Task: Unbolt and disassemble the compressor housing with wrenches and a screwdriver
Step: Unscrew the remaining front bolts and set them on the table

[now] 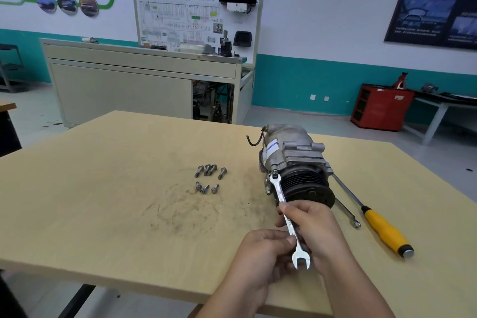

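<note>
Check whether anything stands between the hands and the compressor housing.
Nothing visible does. The left hand and right hand hold the wrench, whose far end sits at the housing beside the black pulley. The screwdriver lies to its right, the loose bolts to its left.

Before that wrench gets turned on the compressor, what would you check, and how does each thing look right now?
1. Far end of the wrench on a bolt of the compressor: ok; fully seated: cannot tell.
2. Grip of left hand and right hand on the wrench: ok.
3. Clamp on the compressor: not ok, it lies loose on the table.
4. The removed bolts grouped clear of the work: ok.
5. The screwdriver within reach: ok.
</note>
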